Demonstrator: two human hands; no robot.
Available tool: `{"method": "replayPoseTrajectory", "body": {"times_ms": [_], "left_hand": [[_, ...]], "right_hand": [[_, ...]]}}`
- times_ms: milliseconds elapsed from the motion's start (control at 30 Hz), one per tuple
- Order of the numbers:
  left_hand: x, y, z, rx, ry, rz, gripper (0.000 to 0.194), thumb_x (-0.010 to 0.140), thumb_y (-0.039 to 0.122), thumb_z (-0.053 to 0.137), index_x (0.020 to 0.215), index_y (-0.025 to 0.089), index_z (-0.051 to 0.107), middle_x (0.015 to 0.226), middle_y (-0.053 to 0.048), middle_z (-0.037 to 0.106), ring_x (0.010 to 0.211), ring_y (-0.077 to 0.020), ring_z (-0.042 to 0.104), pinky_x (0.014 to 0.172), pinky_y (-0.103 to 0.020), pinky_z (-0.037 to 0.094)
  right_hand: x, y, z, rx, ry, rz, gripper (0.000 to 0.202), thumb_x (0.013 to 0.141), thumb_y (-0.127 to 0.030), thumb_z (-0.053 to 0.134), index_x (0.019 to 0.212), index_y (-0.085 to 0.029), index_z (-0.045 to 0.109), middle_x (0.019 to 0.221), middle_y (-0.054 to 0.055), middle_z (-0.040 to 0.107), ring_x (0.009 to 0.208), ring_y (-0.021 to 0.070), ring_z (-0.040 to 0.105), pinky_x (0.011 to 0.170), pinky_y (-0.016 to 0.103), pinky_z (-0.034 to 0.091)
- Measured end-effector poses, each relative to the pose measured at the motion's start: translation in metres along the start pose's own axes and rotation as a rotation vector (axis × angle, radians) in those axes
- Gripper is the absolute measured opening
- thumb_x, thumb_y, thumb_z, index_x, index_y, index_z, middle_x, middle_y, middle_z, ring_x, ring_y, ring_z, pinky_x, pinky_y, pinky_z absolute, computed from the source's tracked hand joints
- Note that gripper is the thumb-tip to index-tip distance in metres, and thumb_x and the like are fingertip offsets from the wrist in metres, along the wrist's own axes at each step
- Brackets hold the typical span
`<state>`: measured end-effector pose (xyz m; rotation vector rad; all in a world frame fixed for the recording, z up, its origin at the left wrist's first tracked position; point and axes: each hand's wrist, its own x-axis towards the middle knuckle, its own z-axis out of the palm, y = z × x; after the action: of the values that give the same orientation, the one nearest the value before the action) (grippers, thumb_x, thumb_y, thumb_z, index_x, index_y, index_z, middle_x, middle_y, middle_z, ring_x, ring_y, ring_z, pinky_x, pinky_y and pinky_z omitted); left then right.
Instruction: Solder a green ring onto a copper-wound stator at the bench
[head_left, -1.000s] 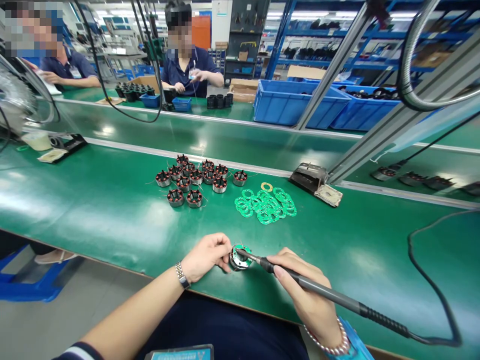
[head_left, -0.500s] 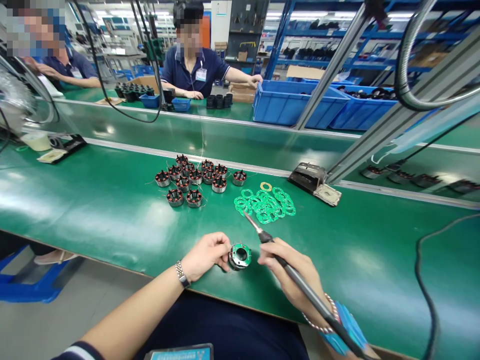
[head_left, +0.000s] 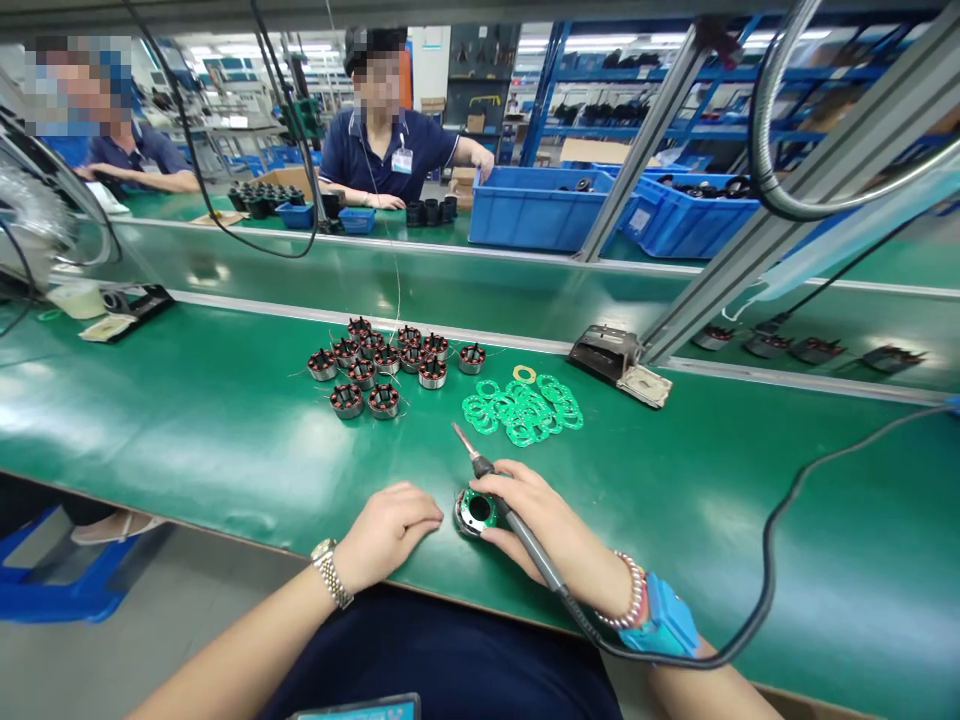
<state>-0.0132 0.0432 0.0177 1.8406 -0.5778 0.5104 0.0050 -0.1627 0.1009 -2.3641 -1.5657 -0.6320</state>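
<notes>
A motor stator [head_left: 463, 527] topped by a green ring-shaped circuit board [head_left: 488, 519] sits on the green bench before me. My left hand [head_left: 391, 532] is just left of it, apart from it, its fingers pressed together; whatever they may hold is hidden. In my right hand [head_left: 536, 520] lies a soldering iron [head_left: 531, 548], its tip pointing up and left past the stator. Thumb and fingertips of that same hand reach around the stator's right side and seem to touch it. Beyond are several wound stators [head_left: 384, 400] and a pile of green ring boards [head_left: 525, 412].
A soldering iron stand [head_left: 606, 352] with a pale sponge tray [head_left: 645, 386] stands at the back right; another stand [head_left: 139, 305] is far left. The iron's black cable [head_left: 766, 560] loops across the right side. Behind the low partition, a co-worker [head_left: 390, 150] reaches into a blue bin [head_left: 525, 215].
My left hand has let go of the stator and drawn back left. My right hand has moved left with the soldering iron, its fingers now at the stator.
</notes>
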Motion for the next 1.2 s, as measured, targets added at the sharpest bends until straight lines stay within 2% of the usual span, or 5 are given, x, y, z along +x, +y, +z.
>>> {"method": "replayPoseTrajectory", "body": {"times_ms": [100,233,400,800,1200], "left_hand": [[-0.004,0.004,0.006,-0.086,-0.011,-0.021,0.013,0.076,0.028,0.06,0.074,0.022,0.071,0.078,-0.006,0.068,0.076,-0.0192,0.06,0.076,-0.029,0.045],[0.004,0.011,0.017,-0.362,0.013,-0.247,0.016,0.07,0.031,0.064,0.068,0.015,0.068,0.067,-0.004,0.064,0.054,-0.0126,0.055,0.055,-0.024,0.045],[0.018,0.013,0.02,-0.646,-0.058,-0.464,0.029,0.059,0.037,0.072,0.059,0.012,0.058,0.05,0.001,0.054,0.042,-0.0073,0.046,0.044,-0.019,0.04],[0.02,0.014,0.017,-0.668,-0.117,-0.436,0.032,0.058,0.039,0.073,0.062,0.013,0.054,0.051,0.003,0.052,0.04,-0.0059,0.046,0.043,-0.018,0.04],[0.009,0.017,0.028,-0.55,0.094,-0.327,0.025,0.065,0.036,0.068,0.064,0.013,0.058,0.055,0.001,0.055,0.046,-0.0079,0.048,0.047,-0.02,0.039]], "right_hand": [[-0.006,-0.005,0.009,-0.029,0.12,0.035,0.035,0.076,-0.018,0.06,0.109,-0.02,0.048,0.1,0.011,0.059,0.1,0.0259,0.052,0.081,0.042,0.049],[-0.012,-0.013,0.021,-0.064,0.274,0.042,0.031,0.079,-0.02,0.057,0.108,-0.018,0.046,0.087,0.009,0.059,0.084,0.0242,0.054,0.07,0.039,0.051],[-0.01,-0.015,0.022,-0.029,0.31,0.057,0.028,0.08,-0.02,0.056,0.106,-0.018,0.047,0.089,0.009,0.057,0.083,0.0222,0.055,0.07,0.035,0.051],[0.017,-0.005,0.025,-0.027,0.202,-0.16,0.02,0.085,-0.011,0.043,0.101,-0.02,0.051,0.076,0.005,0.061,0.081,0.0208,0.049,0.073,0.036,0.046],[0.009,-0.016,0.03,0.331,0.279,0.256,0.029,0.076,-0.009,0.048,0.103,-0.021,0.048,0.077,0.001,0.058,0.073,0.0138,0.058,0.067,0.025,0.048]]}}
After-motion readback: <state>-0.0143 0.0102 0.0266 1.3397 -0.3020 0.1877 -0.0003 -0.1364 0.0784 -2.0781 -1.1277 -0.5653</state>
